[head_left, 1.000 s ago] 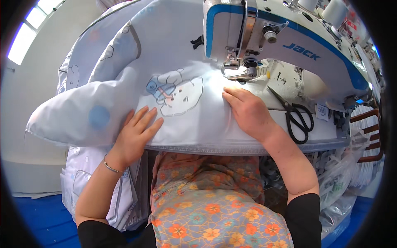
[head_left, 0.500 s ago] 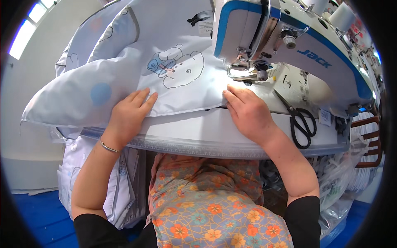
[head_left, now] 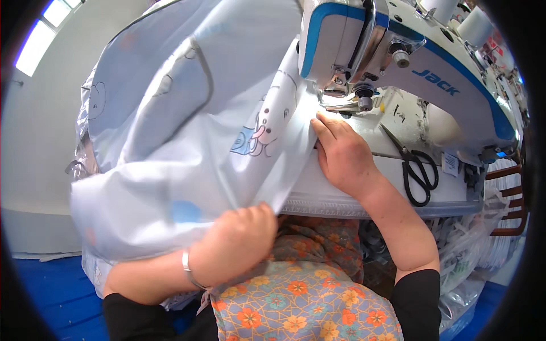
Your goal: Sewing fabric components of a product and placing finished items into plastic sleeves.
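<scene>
A large pale fabric piece (head_left: 165,142) with a printed cartoon animal and a blue dot spreads over the left of the sewing table. Its near edge is gathered in my left hand (head_left: 242,241), which is closed in a fist and slightly blurred, close to my apron. By the lit needle area, my right hand (head_left: 344,150) presses its fingertips on the fabric's right edge, fingers close together. The sewing machine (head_left: 341,40), white with blue trim, stands over that edge; its needle is lost in the glare.
Black-handled scissors (head_left: 418,170) lie on the table right of my right hand. A ruler strip (head_left: 335,206) runs along the table's front edge. White thread cones (head_left: 475,25) stand behind the machine, and clear plastic bags (head_left: 463,256) hang at the right.
My left hand went from lying flat on the fabric to a fist nearer my body, pulling the cloth's near edge down and folding the print. My right hand has hardly moved.
</scene>
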### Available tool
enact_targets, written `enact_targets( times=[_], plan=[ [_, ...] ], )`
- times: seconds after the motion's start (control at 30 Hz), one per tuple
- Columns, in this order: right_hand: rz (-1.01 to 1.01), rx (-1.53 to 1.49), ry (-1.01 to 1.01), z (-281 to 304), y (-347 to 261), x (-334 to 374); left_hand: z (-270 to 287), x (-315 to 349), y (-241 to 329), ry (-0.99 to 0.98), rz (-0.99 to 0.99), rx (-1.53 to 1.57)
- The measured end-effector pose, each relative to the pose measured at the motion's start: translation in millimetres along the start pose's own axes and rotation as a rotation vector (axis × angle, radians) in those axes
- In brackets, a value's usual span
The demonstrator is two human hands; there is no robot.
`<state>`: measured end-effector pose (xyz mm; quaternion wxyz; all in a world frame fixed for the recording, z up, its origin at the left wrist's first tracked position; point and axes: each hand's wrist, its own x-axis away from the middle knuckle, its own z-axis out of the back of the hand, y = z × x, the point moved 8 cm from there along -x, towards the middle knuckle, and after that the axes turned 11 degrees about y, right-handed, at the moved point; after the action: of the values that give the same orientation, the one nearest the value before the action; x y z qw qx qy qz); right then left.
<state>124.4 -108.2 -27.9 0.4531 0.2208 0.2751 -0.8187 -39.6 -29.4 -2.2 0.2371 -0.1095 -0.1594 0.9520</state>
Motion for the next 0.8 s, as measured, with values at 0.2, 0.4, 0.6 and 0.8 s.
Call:
enact_targets(
  times=[0.2,0.4,0.6,0.8],
  plan=[
    [0.028,-0.060,0.028,12,-2,2,-3,-45,9,0.089,0.109,0.294],
    [0.091,-0.112,0.047,22,-10,5,-22,-73,-24,0.188,0.349,0.488],
    [0.147,-0.089,0.117,20,-8,-3,-34,-94,-42,0.169,0.492,0.606],
    [0.088,0.020,0.042,5,7,-2,17,13,-48,0.240,0.437,0.168]
  ],
)
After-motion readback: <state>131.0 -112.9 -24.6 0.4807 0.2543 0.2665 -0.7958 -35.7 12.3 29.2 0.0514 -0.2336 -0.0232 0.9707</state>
